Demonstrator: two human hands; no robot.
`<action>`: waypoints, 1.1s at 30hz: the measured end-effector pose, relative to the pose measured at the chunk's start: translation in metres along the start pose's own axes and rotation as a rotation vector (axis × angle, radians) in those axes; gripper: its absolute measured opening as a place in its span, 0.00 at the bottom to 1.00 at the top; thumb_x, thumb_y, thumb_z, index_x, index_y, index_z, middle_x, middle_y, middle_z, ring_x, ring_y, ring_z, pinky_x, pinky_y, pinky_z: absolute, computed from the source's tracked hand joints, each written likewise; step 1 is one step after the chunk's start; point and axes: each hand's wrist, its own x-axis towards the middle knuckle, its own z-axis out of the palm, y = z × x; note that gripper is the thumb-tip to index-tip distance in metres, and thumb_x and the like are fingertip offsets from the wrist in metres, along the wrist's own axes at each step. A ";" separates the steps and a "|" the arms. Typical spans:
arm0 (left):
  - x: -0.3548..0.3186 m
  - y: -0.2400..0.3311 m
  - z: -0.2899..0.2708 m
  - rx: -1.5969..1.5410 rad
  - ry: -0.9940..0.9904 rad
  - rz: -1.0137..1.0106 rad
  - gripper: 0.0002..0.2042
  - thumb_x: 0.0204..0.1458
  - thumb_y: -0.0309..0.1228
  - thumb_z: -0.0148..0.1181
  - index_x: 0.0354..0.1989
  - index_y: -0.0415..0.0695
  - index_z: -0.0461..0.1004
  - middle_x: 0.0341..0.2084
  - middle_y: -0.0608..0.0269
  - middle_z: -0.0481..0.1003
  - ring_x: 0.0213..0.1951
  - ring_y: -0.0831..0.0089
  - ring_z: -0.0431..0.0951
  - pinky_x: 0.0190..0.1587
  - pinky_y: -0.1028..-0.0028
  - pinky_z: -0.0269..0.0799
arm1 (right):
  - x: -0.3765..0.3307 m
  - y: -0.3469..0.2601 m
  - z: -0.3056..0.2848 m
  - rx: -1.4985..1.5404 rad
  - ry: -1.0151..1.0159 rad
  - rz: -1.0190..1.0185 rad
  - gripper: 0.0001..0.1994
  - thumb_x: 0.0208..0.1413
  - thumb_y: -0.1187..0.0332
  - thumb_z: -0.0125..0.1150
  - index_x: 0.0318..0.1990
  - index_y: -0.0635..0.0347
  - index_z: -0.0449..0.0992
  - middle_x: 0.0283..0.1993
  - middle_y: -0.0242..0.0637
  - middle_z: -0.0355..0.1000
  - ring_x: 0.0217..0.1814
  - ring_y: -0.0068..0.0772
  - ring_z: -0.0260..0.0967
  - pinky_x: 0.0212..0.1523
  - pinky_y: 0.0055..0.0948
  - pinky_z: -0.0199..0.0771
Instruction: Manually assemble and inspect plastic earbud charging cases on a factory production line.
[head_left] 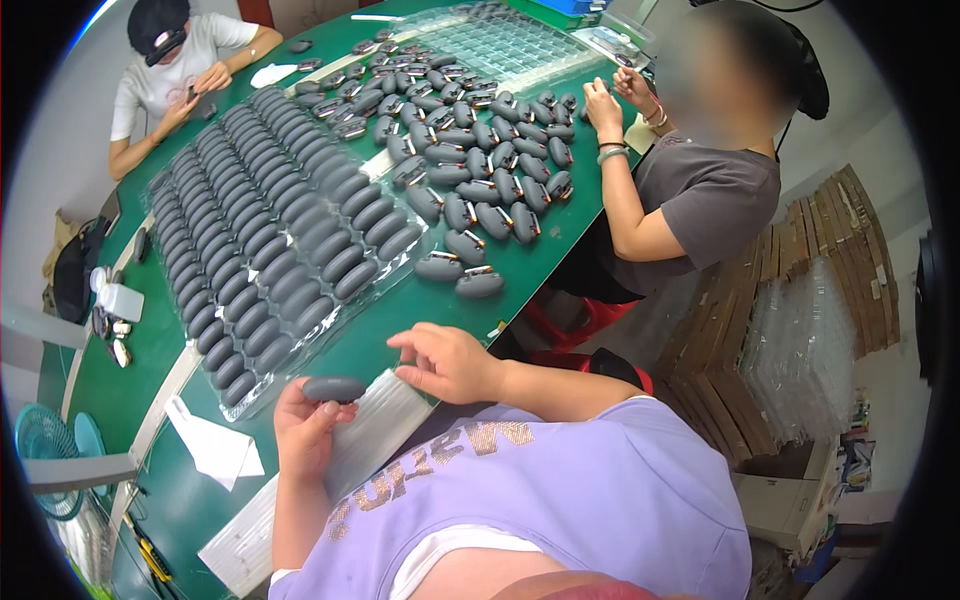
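A dark grey oval case [333, 389] with a smooth top is held in my left hand [303, 432], its fingers closed around the near side. Just to the right, my right hand [450, 366] hovers by the table's near edge, fingers apart and holding nothing. Beyond my hands lies a clear plastic tray [418, 243] filled with rows of similar dark grey cases. Right of the tray, several loose cases [478, 190] are spread over the green table [545, 268], many showing small metallic and orange parts.
A white cloth [215, 448] lies near my left forearm, beside a stack of clear plastic [375, 420]. At the far end is a clear tray [500, 48] with bare compartments. Two co-workers sit left and right; cardboard sheets [720, 350] are stacked at the right.
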 end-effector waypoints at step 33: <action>0.000 0.000 0.005 0.073 0.062 -0.119 0.14 0.48 0.22 0.63 0.42 0.36 0.67 0.36 0.50 0.77 0.33 0.67 0.80 0.38 0.72 0.79 | 0.000 0.005 0.012 -0.169 0.045 -0.200 0.15 0.52 0.63 0.62 0.44 0.61 0.73 0.31 0.36 0.70 0.31 0.39 0.71 0.30 0.35 0.70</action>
